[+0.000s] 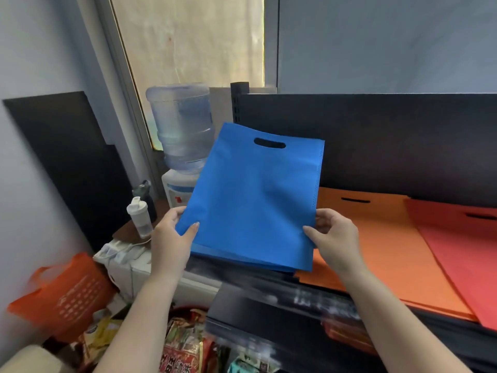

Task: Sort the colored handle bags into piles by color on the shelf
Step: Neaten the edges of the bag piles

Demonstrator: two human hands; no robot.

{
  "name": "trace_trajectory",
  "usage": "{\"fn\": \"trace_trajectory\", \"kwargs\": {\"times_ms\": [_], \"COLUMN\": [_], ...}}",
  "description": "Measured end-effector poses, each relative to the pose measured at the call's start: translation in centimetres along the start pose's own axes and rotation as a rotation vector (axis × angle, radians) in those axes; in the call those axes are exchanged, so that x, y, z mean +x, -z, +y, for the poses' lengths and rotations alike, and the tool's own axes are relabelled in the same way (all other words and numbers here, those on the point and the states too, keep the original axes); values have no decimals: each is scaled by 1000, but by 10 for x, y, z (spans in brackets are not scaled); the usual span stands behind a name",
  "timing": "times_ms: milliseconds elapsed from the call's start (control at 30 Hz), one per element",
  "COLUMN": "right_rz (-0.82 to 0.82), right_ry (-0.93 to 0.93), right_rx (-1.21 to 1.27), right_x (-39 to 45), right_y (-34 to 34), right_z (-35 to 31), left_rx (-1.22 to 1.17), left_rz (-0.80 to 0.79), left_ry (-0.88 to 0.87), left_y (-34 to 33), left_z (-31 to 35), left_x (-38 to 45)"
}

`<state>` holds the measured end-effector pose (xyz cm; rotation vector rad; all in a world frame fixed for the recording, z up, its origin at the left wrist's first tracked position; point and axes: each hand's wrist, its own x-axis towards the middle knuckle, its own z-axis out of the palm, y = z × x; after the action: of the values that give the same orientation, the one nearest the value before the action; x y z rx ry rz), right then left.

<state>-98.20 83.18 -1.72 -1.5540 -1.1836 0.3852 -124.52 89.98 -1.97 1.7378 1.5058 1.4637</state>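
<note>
Blue handle bags (250, 200) are being held up over the shelf's (376, 146) left end, left hand (172, 235) and right hand (333, 238) pinching the lower corners, beside the orange pile (382, 251) and red pile (462, 251).

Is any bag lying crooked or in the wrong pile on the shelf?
Nothing is plainly misplaced. The orange pile and red pile each hold one color; the red slightly overlaps the orange. The blue bags are held tilted by the left hand and right hand.
</note>
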Motion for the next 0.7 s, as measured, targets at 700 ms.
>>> {"fn": "trace_trajectory", "kwargs": {"times_ms": [700], "right_rz": [-163], "right_ry": [270], "right_rx": [-980], "right_x": [-2], "right_y": [80], "right_z": [-24], "left_rx": [643], "left_rz": [-344], "left_ry": [-432], "left_y": [-71], "left_z": [67], "left_x": [-4]}}
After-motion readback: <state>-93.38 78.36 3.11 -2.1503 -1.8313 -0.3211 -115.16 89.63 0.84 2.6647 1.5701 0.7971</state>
